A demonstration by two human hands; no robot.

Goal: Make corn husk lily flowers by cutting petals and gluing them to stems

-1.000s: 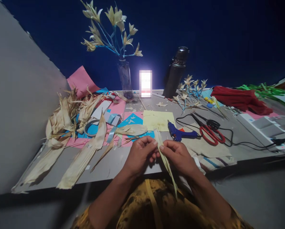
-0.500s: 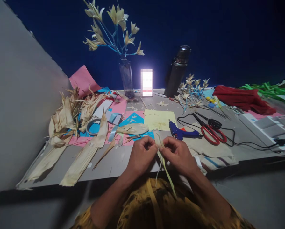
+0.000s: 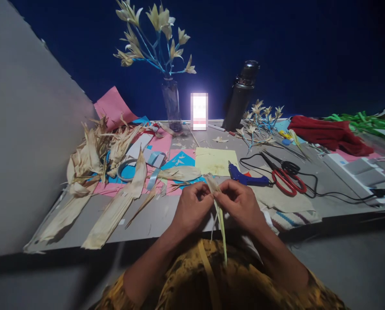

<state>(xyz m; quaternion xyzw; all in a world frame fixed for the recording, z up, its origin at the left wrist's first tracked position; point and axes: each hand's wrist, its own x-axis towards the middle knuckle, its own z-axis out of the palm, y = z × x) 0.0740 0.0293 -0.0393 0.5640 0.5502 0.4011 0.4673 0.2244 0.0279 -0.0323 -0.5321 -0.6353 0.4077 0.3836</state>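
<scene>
Pinched between the fingertips of both hands is a pale corn husk strip, over the table's front edge. My left hand is closed on its left side, and my right hand grips it from the right. Narrow yellow-green ends of the husk hang down toward my lap. Beyond my fingers lies a yellow paper sheet. A blue glue gun rests just past my right hand, with red-handled scissors beside it.
Dried husks and a tape roll lie at left. A glass vase of husk flowers, a bright blurred screen and a dark flask stand behind. A red cloth and a power strip lie right.
The husk strip has turned slightly in my fingers; its upper end now leans left and its hanging tail has swung left. Both hands stay in nearly the same place.
</scene>
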